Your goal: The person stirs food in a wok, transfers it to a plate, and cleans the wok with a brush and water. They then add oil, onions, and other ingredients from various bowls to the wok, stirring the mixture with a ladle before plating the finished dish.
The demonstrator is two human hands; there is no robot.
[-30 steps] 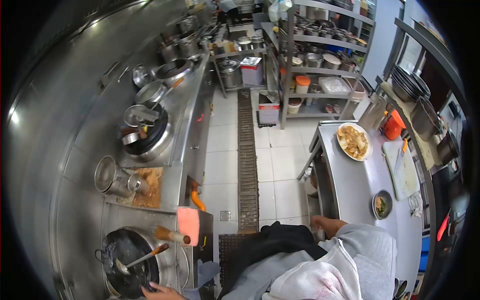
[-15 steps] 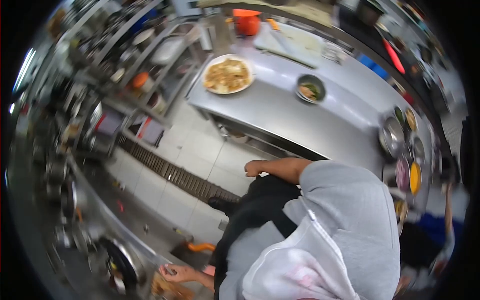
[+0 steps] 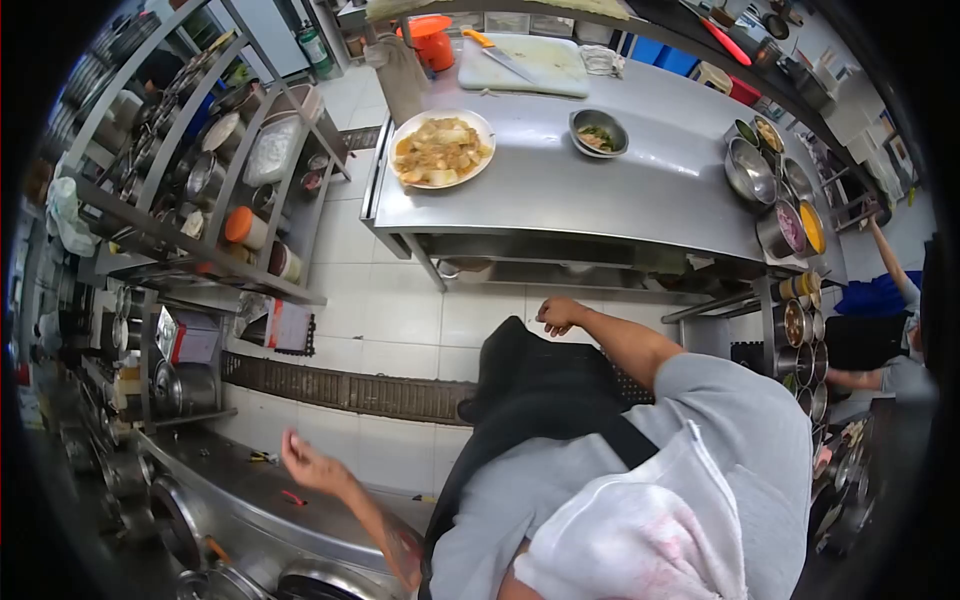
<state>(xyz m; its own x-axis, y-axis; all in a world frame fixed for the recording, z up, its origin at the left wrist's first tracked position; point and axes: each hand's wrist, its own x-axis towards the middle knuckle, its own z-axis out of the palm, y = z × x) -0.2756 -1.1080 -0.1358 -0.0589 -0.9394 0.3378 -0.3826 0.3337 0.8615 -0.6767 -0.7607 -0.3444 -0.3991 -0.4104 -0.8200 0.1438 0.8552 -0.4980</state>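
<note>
At the lower left, my left hand [image 3: 312, 466] is raised over the edge of a steel counter [image 3: 240, 485], slightly blurred, with its fingers partly bent and apart and nothing seen in them. My right hand [image 3: 560, 314] hangs beside the black apron [image 3: 540, 400], its fingers curled in with nothing visible in them. Beyond it stands a steel table [image 3: 500, 205] holding a white plate of cooked food [image 3: 440, 150], a small bowl with greens [image 3: 598, 134] and a white cutting board [image 3: 525, 65] with an orange-handled knife [image 3: 497, 54].
Steel bowls [image 3: 750, 170] and tubs of ingredients sit at the table's right end. Racks of pots [image 3: 210, 180] stand left. A floor drain grate [image 3: 340, 388] crosses the tiles. Another person's arm [image 3: 890, 255] shows at the far right. Pans [image 3: 180, 520] line the lower left.
The view has turned and become sharper. My left hand has moved up and away from the pans near the bottom edge. My right hand appears slightly higher and farther right.
</note>
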